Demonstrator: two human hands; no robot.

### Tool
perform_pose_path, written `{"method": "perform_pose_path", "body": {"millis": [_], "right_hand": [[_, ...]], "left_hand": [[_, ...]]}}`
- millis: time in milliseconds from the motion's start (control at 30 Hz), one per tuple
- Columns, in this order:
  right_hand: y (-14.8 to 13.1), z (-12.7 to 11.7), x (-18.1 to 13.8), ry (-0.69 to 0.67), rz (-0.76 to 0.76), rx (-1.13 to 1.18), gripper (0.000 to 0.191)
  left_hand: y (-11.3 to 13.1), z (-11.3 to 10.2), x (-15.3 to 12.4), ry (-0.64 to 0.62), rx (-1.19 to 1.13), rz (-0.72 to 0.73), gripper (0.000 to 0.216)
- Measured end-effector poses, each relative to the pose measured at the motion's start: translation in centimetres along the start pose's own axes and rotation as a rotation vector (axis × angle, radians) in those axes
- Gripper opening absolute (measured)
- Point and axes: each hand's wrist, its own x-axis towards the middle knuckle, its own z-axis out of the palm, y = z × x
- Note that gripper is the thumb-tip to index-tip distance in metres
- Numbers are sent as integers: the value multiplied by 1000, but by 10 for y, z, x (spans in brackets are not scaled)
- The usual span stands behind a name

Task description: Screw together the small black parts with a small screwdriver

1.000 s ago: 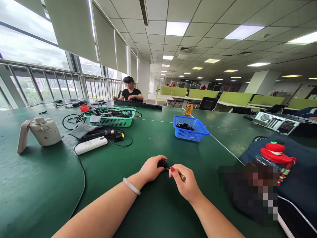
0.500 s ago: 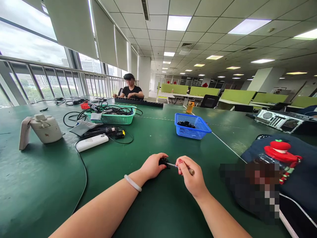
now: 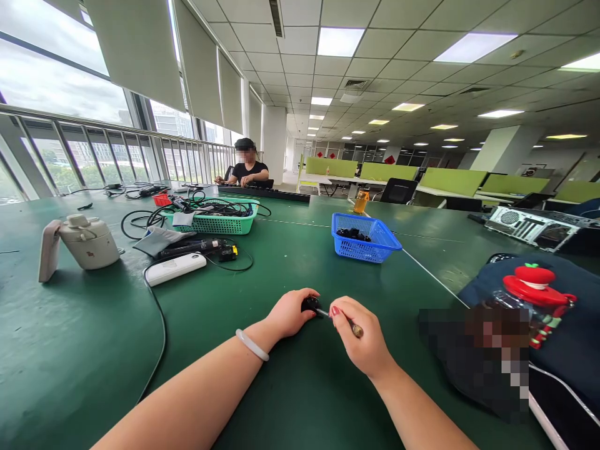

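Note:
My left hand (image 3: 291, 314) is closed around a small black rounded part (image 3: 311, 304) and steadies it on the green table. What kind of part it is cannot be made out. My right hand (image 3: 360, 334) grips a screwdriver (image 3: 357, 330) with a thin metal shaft and a brownish handle end. The shaft points left, and its tip meets the right side of the black part. Fingers hide most of the handle. Beyond both hands, a blue basket (image 3: 365, 250) holds several black pieces.
On the left are a green basket (image 3: 215, 226) of cables, a white power bank-like block (image 3: 174, 270) and a white bottle (image 3: 89, 242). A black cable (image 3: 163, 331) runs along the table. To the right lie a red-lidded bottle (image 3: 532, 287) and a metal case (image 3: 529, 226). A person (image 3: 248, 165) sits at the far end.
My right hand has shifted slightly left, closer to the black part, and the screwdriver slants a little more. My left hand keeps its hold. The view has moved very slightly.

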Motion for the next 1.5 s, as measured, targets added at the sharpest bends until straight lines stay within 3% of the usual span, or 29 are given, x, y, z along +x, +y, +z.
{"method": "perform_pose_path", "body": {"millis": [200,367,667,1500], "right_hand": [[-10,22,-8,-209,-325,-310,28],[-8,51,-18,-172,-539,-548,27],[-3,42,-13,-60,-491,-507,31],[-3,36,-11,-67,-444,-425,28]], "left_hand": [[-3,3,2,12,3,4,44],[-6,5,4,24,0,-14,43],[-3,2,4,10,34,-38,44],[-4,2,1,21,79,-13,47]]}}
